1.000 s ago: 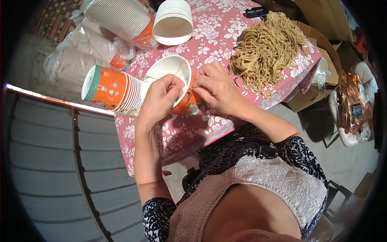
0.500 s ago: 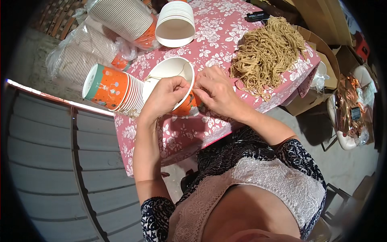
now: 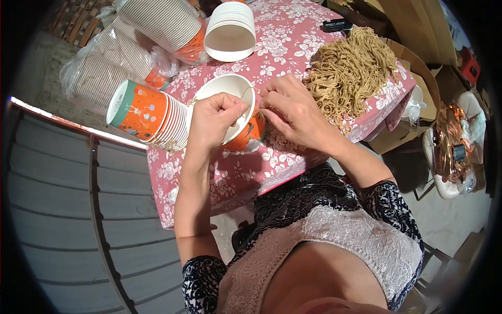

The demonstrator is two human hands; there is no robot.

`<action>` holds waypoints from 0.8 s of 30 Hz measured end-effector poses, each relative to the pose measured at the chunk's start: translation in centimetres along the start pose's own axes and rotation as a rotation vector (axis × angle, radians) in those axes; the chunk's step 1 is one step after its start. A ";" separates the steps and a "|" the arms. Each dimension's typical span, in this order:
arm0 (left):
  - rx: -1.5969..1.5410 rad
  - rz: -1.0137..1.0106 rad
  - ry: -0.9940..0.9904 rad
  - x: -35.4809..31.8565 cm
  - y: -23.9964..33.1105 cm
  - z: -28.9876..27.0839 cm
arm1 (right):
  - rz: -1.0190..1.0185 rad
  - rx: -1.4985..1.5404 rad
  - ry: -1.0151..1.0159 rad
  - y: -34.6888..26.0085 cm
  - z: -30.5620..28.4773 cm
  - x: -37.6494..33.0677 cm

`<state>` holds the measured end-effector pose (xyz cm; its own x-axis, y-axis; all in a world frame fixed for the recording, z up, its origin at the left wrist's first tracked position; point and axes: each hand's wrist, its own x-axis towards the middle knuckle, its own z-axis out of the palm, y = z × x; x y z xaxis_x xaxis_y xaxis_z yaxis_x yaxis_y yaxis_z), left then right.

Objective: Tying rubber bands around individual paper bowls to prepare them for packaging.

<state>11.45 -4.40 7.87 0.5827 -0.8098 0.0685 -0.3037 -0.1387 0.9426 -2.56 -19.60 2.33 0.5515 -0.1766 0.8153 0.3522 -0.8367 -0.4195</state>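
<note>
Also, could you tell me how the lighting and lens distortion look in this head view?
Head view: hard sunlight brightens the pink floral tablecloth and tan string pile; the white-lined orange paper cup between the hands is sharp; the fisheye bends the grey railing, and the corners go black.

Around the single orange paper bowl on the tabletop: one nested stack of orange bowls lying on its side just left of it, one white-rimmed stack beyond it, two sleeves of striped cups in plastic at far left. One heap of tan string loops lies to its right. Two hands meet at it.
</note>
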 end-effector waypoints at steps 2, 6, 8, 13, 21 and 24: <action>-0.118 0.016 -0.001 0.2 -0.4 0.3 | -0.011 -0.005 -0.031 0.0 0.0 0.2; -0.250 -0.019 -0.031 0.5 -0.7 0.1 | -0.048 0.003 -0.042 0.3 0.0 0.5; -0.215 -0.061 0.024 0.3 0.1 0.3 | -0.067 -0.015 -0.038 0.5 0.2 0.4; -0.059 -0.082 -0.002 0.0 0.1 -0.3 | -0.043 0.005 -0.045 0.7 0.3 0.1; 0.137 -0.110 -0.528 1.1 -0.8 -2.5 | -0.035 0.020 -0.067 0.5 0.2 0.1; 0.029 -0.242 -0.535 1.6 -0.4 -2.3 | 0.001 -0.001 -0.082 0.9 0.0 -0.1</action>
<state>14.21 -4.35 8.32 0.1783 -0.9274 -0.3289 -0.2345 -0.3646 0.9011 -2.28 -20.29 1.86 0.6117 -0.1342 0.7796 0.3510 -0.8372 -0.4195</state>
